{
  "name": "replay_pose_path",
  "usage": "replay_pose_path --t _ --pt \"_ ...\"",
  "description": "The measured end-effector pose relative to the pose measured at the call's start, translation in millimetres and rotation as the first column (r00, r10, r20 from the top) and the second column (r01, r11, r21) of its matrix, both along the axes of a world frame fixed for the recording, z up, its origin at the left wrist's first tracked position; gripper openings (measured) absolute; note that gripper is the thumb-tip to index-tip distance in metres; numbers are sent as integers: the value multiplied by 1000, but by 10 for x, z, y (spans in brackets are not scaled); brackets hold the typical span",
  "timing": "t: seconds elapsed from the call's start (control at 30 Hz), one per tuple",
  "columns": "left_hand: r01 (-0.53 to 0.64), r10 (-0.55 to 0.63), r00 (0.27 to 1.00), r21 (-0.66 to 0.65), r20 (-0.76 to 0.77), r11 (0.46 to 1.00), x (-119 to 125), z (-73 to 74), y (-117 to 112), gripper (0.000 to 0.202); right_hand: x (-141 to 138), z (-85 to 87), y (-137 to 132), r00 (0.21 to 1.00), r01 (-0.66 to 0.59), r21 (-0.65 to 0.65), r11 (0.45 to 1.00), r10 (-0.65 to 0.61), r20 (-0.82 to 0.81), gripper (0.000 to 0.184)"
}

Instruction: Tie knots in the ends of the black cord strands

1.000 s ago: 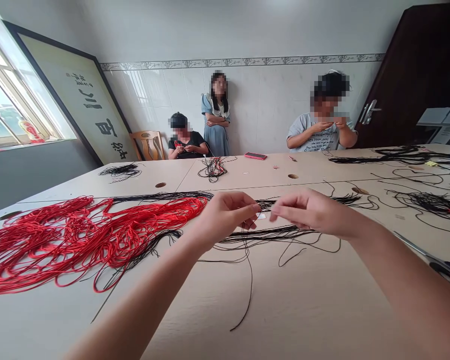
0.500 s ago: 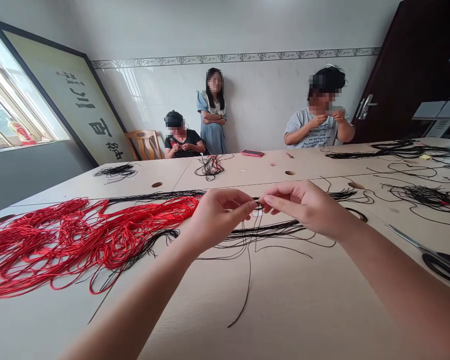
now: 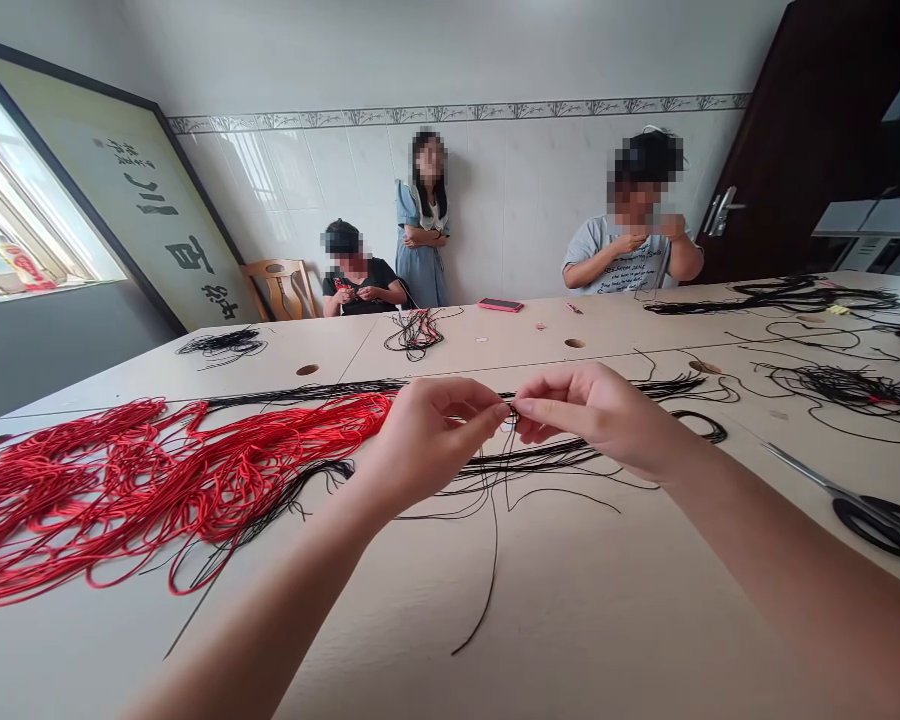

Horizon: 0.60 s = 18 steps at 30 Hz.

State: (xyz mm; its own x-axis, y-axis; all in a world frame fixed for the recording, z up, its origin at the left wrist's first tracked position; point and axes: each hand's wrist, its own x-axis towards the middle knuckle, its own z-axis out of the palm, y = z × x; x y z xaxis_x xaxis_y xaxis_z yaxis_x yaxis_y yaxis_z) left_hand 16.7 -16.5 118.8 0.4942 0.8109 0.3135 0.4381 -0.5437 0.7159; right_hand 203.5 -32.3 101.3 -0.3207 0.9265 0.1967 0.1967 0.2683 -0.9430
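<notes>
Cord [image 3: 496,540], blk, in L hd [image 3: 441,440], R hd [image 3: 598,412]; sign [image 3: 148,215]: "百川"

- Daylight enters from the window [image 3: 34,215] at the left side; its glass is nearly white.
- The tiled wall [image 3: 525,200] carries pale reflections, while the door [image 3: 787,150] is in deep shade.
- The table [image 3: 555,590] shows a soft sheen and only weak shadows.
- Towards the edges, the framed panel [image 3: 150,240] and the door lean outward, as with a wide lens.
- The near forearms [image 3: 296,590] are rather soft.
- Coarse blocks cover the faces.
</notes>
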Motion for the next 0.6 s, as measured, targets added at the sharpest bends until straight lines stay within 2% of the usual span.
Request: replay_pose_path --t 0.13,0.3,0.47,0.6 --pt "-58 58 998 -1 -24 998 4 10 -1 24 28 0 -15 991 127 141 982 -133 36 18" --pt "-97 97 995 11 -36 995 14 18 -8 24 -36 -20 -65 980 123 198 972 -151 133 16" --pt "-78 79 996 24 -30 997 30 14 -28 21 -105 -70 -50 952 212 316 925 -269 147 17" --pt "-54 56 998 37 -35 998 28 12 -25 21 -107 -66 -47 951 203 321 925 -264 158 14"
